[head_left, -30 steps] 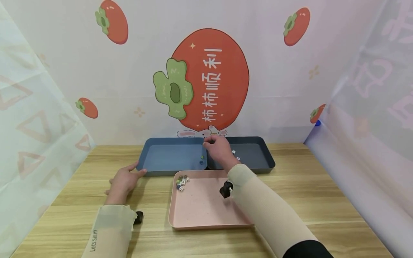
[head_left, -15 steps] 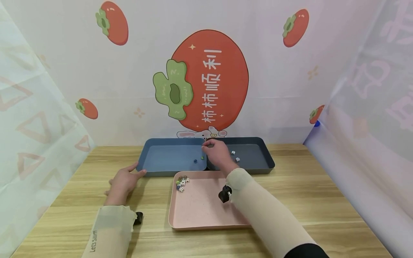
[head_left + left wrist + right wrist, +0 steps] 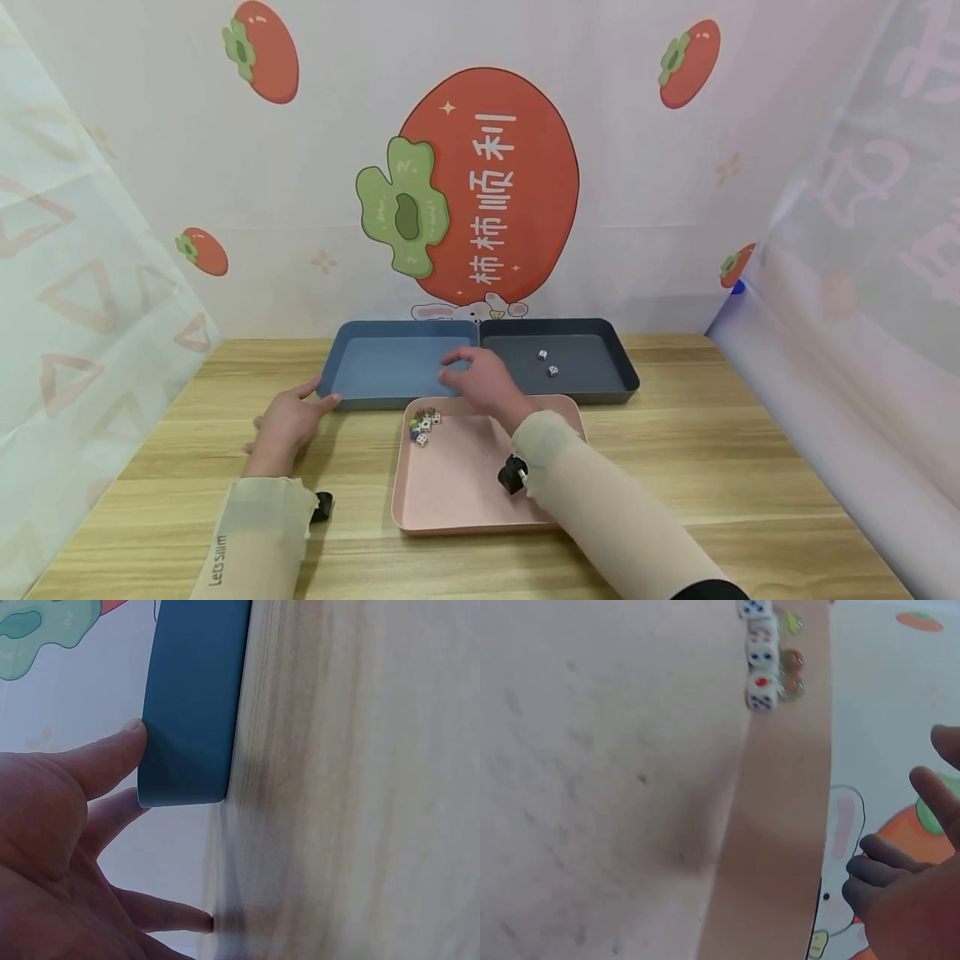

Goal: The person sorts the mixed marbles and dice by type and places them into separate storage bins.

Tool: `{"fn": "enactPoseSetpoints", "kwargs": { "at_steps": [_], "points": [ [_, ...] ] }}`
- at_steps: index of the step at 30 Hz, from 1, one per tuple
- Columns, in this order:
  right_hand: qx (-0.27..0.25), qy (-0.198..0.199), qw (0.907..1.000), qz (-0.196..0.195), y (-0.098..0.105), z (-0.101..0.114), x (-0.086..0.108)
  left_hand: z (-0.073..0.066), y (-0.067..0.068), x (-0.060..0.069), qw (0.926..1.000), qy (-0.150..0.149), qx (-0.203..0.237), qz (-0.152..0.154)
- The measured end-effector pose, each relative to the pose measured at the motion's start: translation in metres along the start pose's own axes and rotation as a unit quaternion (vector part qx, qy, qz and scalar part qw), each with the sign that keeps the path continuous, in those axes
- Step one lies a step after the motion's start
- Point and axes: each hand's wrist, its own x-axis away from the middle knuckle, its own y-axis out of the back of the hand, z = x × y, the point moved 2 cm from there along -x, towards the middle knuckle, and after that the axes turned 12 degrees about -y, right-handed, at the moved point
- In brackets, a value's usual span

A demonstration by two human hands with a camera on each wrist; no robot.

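Observation:
In the head view my left hand [image 3: 288, 421] touches the near left corner of the blue tray [image 3: 375, 362]. The left wrist view shows its thumb against the tray's rim [image 3: 143, 742], the other fingers spread. My right hand [image 3: 486, 382] hovers over the blue tray's right end and the pink tray's far edge, thumb and index finger apart, with nothing visible between them. Dice [image 3: 762, 654] and glass marbles [image 3: 792, 685] cluster in the far left corner of the pink tray [image 3: 457, 492]. The hand hides the blue tray's right end.
Beside the blue tray stands a dark grey tray [image 3: 588, 362] with two white dice [image 3: 552, 372] in it. All three trays sit on a wooden table [image 3: 720, 450]. A printed backdrop [image 3: 637, 208] rises behind them, and white sheets flank both sides.
My right hand has moved left and nearer from the border of the two far trays. A blue marble rolled left earlier; both marbles there are now out of sight. My left hand stays put.

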Motion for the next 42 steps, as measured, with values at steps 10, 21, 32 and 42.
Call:
{"fn": "enactPoseSetpoints", "kwargs": {
  "at_steps": [10, 21, 32, 42],
  "points": [
    [0.131, 0.043, 0.9894, 0.044, -0.025, 0.001, 0.007, -0.002, -0.001, 0.001, 1.0000, -0.001, 0.001, 0.004],
    [0.253, 0.087, 0.9612, 0.068, -0.048, 0.003, 0.011, 0.000, -0.001, 0.001, 1.0000, -0.003, -0.002, 0.002],
    [0.279, 0.111, 0.9522, 0.059, -0.055, 0.008, 0.015, -0.001, 0.000, 0.003, 1.0000, 0.000, 0.002, 0.006],
    [0.305, 0.117, 0.9434, 0.055, -0.059, 0.007, 0.012, -0.002, 0.000, 0.002, 1.0000, -0.002, -0.001, 0.002]
  ]
}}
